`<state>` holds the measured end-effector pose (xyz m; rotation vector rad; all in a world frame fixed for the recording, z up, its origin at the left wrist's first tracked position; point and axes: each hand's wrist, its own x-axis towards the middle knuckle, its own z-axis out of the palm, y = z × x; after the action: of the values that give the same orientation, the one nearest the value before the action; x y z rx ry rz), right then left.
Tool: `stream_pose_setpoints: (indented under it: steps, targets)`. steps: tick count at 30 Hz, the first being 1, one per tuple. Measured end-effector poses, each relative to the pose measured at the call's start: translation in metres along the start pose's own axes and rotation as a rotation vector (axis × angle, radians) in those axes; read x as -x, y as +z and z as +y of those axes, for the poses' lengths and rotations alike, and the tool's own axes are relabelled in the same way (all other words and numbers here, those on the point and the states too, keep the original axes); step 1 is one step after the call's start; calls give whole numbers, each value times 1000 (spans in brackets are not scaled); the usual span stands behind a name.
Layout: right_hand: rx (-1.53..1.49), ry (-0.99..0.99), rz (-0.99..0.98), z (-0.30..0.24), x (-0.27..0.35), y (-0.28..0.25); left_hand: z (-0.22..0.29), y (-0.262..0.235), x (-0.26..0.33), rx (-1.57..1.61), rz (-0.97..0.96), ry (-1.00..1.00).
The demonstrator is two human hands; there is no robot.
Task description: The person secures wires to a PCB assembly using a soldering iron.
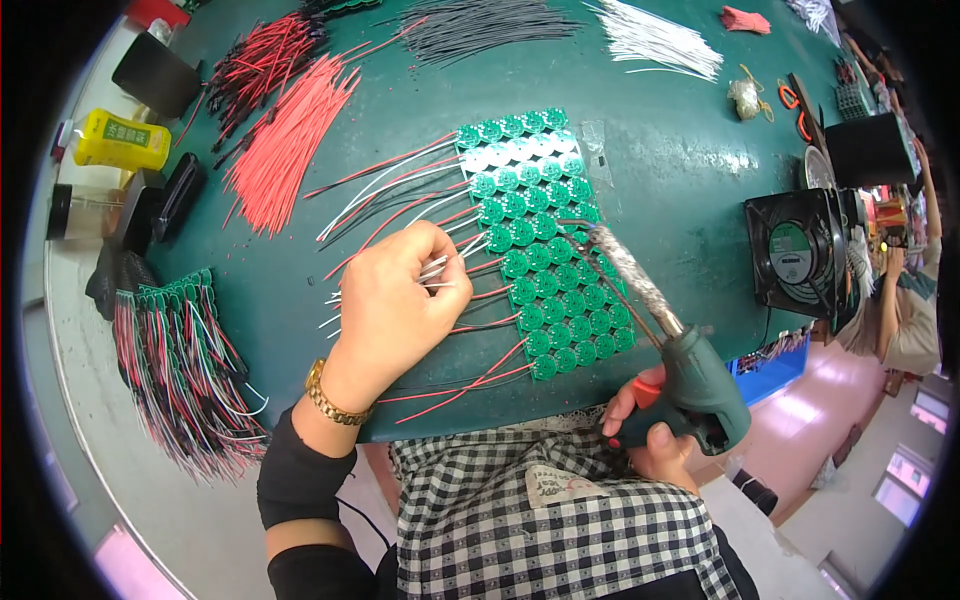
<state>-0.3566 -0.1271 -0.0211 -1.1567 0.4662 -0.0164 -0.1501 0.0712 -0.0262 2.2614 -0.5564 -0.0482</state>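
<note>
A panel of round green circuit boards (560,285) lies on the green table, with red, black and white wires running off its left side. My left hand (400,290) is closed over these wires, pinching short white wires (434,270) between thumb and fingers. In my right hand (655,455) is a dark green soldering gun (705,380) with a red trigger. Its long, silvery wrapped barrel points up and left, and the tip is over the middle rows of the panel. Whether the tip touches a board I cannot tell.
Bundles of red wires (295,145), black wires (485,30) and white wires (660,42) lie along the far side. A black fan (795,252) stands at the right. Wired boards (180,360) hang over the left edge. A yellow bottle (122,140) stands far left. People are at the far right.
</note>
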Motion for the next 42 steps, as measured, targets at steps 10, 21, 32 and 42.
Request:
stream_pose_setpoints:
  steps: [10, 21, 32, 42]
  targets:
    - [-37, -27, 43, -1, 5, -4, -2, 0, 2, -5, 2, -10]
    - [-53, 11, 37, 14, 3, -10, -1, -1, 1, 54, 16, 7]
    - [663, -243, -208, -2, -8, -7, 1, -6, 3, 180, -118, 58]
    - [831, -224, -150, -3, -5, -4, 1, -5, 2, 169, -113, 37]
